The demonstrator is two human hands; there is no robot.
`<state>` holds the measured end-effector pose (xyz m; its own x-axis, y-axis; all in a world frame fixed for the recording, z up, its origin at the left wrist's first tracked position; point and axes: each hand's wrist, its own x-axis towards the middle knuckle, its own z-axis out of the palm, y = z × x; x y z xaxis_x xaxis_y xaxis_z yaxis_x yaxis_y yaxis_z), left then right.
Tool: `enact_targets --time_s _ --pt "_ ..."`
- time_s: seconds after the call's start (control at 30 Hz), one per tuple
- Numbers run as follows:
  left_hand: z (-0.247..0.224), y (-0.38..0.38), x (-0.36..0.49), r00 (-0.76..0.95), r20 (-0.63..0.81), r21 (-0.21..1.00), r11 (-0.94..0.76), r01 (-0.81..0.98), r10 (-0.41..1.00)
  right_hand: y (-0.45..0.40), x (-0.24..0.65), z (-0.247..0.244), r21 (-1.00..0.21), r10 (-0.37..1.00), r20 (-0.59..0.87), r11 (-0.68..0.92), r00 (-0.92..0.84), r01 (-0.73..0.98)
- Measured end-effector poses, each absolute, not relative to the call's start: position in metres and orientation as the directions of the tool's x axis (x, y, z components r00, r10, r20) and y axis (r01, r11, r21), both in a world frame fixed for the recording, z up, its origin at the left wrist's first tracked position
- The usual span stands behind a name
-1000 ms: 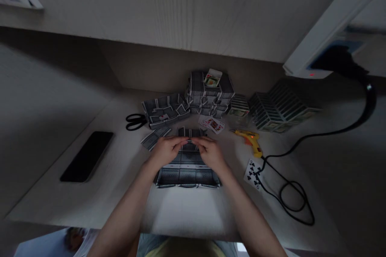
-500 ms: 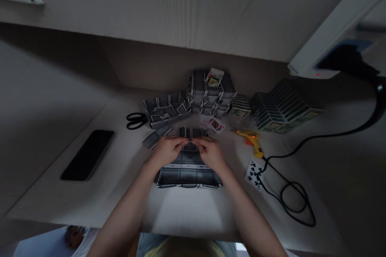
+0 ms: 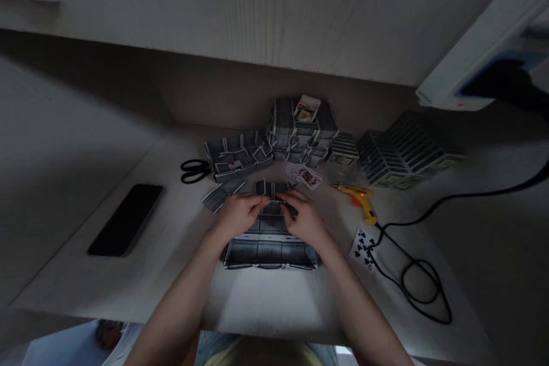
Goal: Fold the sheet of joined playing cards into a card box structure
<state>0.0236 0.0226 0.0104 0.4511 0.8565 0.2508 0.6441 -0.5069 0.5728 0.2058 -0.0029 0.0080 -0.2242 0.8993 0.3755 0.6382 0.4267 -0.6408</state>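
My left hand (image 3: 241, 215) and my right hand (image 3: 304, 218) face each other over a patterned playing-card structure (image 3: 271, 189). My left thumb and forefinger pinch its near upper edge. My right forefinger rests on the same edge, its thumb lower and a little apart, with the card wall between them. Below my hands lies a long open tray (image 3: 270, 253) built from joined playing cards, backs showing. My fingers and wrists hide parts of both. Loose cards (image 3: 223, 195) lie left of my left hand, and face-up cards (image 3: 307, 176) lie just beyond.
A yellow glue gun (image 3: 362, 201) with a lit red light lies right, its black cable (image 3: 422, 266) looping beside a ten of clubs (image 3: 362, 249). A phone (image 3: 125, 220) and scissors (image 3: 195, 171) lie left. Behind are card boxes (image 3: 302, 131), an open card tray (image 3: 237, 154) and stacked decks (image 3: 407, 151).
My right thumb has dropped away from my right forefinger, and the fingertips of my hands are slightly farther apart. My left hand has barely moved. The view has shifted slightly.
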Motion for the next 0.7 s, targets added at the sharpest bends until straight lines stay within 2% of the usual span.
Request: enact_targets --time_s 0.17,0.4,0.57,0.7 --pt "0.012 0.021 0.024 0.475 0.245 0.559 -0.524 0.642 0.845 -0.009 0.216 0.014 -0.644 0.908 0.372 0.403 -0.194 0.651" --pt "0.014 0.020 0.026 0.474 0.243 0.549 -0.523 0.652 0.846 -0.011 0.215 0.003 -0.773 0.938 0.333 0.329 -0.094 0.543" --pt "0.014 0.021 0.026 0.482 0.242 0.547 -0.529 0.649 0.842 -0.009 0.211 0.000 -0.753 0.944 0.321 0.305 -0.079 0.583" --pt "0.014 0.021 0.026 0.481 0.254 0.544 -0.535 0.646 0.839 -0.009 0.214 -0.001 -0.794 0.944 0.323 0.311 -0.071 0.522"
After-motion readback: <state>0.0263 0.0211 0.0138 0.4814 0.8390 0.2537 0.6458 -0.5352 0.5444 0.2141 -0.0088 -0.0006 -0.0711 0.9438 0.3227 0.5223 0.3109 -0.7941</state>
